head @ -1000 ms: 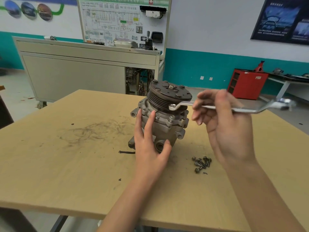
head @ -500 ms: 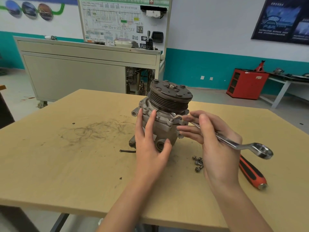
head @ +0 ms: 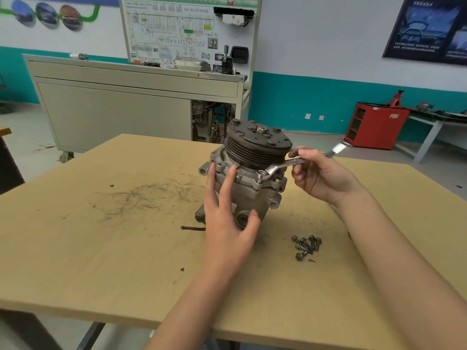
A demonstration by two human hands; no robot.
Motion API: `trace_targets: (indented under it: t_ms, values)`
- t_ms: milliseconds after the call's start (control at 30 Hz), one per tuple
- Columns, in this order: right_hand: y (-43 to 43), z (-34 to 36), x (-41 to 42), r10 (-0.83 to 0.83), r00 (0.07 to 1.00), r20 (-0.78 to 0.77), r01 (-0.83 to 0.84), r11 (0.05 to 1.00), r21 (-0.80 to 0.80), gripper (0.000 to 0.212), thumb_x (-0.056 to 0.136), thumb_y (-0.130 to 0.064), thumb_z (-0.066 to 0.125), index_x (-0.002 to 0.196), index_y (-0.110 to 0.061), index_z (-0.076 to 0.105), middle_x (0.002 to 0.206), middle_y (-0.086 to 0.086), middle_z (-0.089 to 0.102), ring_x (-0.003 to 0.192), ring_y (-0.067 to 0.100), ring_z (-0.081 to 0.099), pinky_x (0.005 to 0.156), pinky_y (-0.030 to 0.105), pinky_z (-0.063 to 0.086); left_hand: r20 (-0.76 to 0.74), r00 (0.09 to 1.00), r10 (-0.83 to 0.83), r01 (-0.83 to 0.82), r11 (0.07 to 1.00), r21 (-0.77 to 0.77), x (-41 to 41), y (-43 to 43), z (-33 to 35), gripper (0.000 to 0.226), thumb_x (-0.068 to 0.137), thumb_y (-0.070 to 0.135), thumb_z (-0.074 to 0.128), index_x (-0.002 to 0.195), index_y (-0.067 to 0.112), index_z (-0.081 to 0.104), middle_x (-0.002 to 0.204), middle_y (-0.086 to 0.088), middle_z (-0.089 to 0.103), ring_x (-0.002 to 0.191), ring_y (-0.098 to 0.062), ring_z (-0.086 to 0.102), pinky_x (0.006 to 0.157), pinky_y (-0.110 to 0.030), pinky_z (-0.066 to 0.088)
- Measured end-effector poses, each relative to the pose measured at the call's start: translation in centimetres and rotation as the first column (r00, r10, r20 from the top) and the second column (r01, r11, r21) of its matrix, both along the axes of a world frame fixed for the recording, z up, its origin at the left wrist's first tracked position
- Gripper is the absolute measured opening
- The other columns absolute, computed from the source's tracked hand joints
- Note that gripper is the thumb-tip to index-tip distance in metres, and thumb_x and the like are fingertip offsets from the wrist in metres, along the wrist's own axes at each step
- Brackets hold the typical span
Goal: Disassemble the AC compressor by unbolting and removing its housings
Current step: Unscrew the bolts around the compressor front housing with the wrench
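- The compressor (head: 249, 188) stands pulley (head: 257, 145) up on the table (head: 101, 248), a little toward 12 o'clock from its middle
- Done, I judge: the loose bolts (head: 307, 245) heaped at 4 o'clock of the compressor suggest several are already out
- In hand: the wrench (head: 285, 164) sits with its ring on a flange bolt (head: 261, 173), shank running out to 2 o'clock
- The right hand (head: 318, 178) curls its fingers round the shank; the left hand (head: 227, 223), at 7 o'clock, presses straight fingers flat on the body and holds nothing
- Left to do: a second bolt (head: 277, 181) shows at 3 o'clock, and the housings look unsplit
- Around: a dark rod (head: 193, 228) at 8 o'clock, a grey cabinet (head: 113, 109) beyond at 11, a red cabinet (head: 376, 125) at 2
- In the way: the pulley overhangs the flange, so the wrench's swing looks cramped
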State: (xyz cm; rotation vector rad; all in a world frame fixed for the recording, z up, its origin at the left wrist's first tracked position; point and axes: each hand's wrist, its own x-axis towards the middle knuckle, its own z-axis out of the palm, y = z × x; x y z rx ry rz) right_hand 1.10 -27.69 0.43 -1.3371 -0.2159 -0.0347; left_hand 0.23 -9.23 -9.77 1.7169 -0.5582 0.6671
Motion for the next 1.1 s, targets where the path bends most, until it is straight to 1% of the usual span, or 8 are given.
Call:
trace_targets:
  t_ms: [167,267,433,733,800,867,1000,1100]
  values:
    - [1.2,0.9,-1.5,-0.261,0.945,0.197,0.247,0.965,0.094,0.047,0.083,-0.046,0.048,0.062,-0.015,0.075,0.052,0.002,0.065,0.046,0.011,0.061,0.047,0.018,0.048,0.002,1.0,-0.004,0.004,1.0,0.0,0.0,0.2,0.1,0.078,0.078,0.031,0.056,0.145,0.049,0.021,0.159,0.02,0.0,0.145,0.001,0.004,0.109,-0.021,0.014]
    - [2.4,1.3,-5.0,-0.396,0.709,0.584,0.473,0.881,0.023,0.046,0.089,-0.052,0.049,0.076,-0.017,0.076,0.059,-0.001,0.069,0.05,0.018,0.065,0.05,0.023,0.052,-0.005,1.0,-0.003,0.003,1.0,-0.004,-0.1,0.1,0.0,0.078,0.079,0.028,0.059,0.145,0.048,0.022,0.158,0.021,0.0,0.145,0.001,0.004,0.11,-0.023,0.015]
    - [5.6,0.4,-8.4,-0.033,0.248,0.968,0.844,0.497,-0.2,0.035,0.093,-0.036,0.051,0.084,-0.009,0.072,0.068,0.001,0.07,0.058,0.012,0.065,0.05,0.033,0.051,0.007,1.0,0.013,-0.013,1.0,0.004,0.0,0.1,0.1,0.077,0.078,0.025,0.059,0.147,0.038,0.026,0.16,0.012,0.003,0.146,-0.001,0.005,0.11,-0.02,0.013]
    - [7.3,-1.7,-7.9,0.143,0.094,0.985,0.966,0.224,-0.125,0.045,0.09,-0.036,0.055,0.075,0.002,0.073,0.062,0.009,0.069,0.05,0.021,0.064,0.042,0.029,0.048,0.033,0.999,0.014,-0.014,1.0,0.004,0.3,0.0,-0.2,0.078,0.081,0.025,0.062,0.148,0.036,0.026,0.161,0.009,0.004,0.147,-0.005,0.006,0.11,-0.015,0.012]
    - [6.7,-2.7,-8.3,0.027,0.236,0.972,0.947,0.22,-0.236,0.04,0.087,-0.038,0.059,0.083,-0.001,0.074,0.072,0.01,0.072,0.059,0.02,0.067,0.047,0.029,0.05,0.031,0.999,0.022,-0.023,1.0,0.004,0.3,0.0,-0.1,0.076,0.081,0.028,0.059,0.149,0.034,0.026,0.161,0.008,0.004,0.147,-0.006,0.007,0.111,-0.015,0.011]
    - [6.1,-2.8,-8.8,-0.227,0.532,0.816,0.808,0.425,-0.409,0.034,0.079,-0.037,0.068,0.098,-0.009,0.07,0.084,0.006,0.072,0.073,0.02,0.07,0.055,0.022,0.053,0.026,0.999,0.029,-0.029,1.0,0.004,0.2,0.0,0.0,0.075,0.08,0.034,0.056,0.149,0.035,0.026,0.161,0.01,0.004,0.147,-0.005,0.006,0.111,-0.014,0.01]
    - [2.2,-1.3,-5.5,-0.243,0.805,0.542,0.403,0.894,-0.196,0.024,0.089,-0.021,0.053,0.083,-0.02,0.076,0.067,0.002,0.07,0.062,0.017,0.066,0.057,0.023,0.052,0.012,1.0,0.012,-0.012,1.0,0.0,0.0,0.0,0.0,0.076,0.079,0.031,0.056,0.147,0.041,0.024,0.16,0.015,0.001,0.144,0.003,0.004,0.109,-0.016,0.012]
    - [0.3,-0.1,-1.8,-0.093,0.96,0.265,0.129,0.984,-0.124,0.035,0.091,-0.015,0.044,0.076,-0.017,0.076,0.063,0.004,0.068,0.058,0.015,0.064,0.054,0.022,0.05,0.017,1.0,0.008,-0.008,1.0,-0.005,0.0,-0.1,0.1,0.078,0.078,0.024,0.059,0.146,0.041,0.025,0.16,0.013,0.003,0.144,0.004,0.003,0.11,-0.011,0.011]
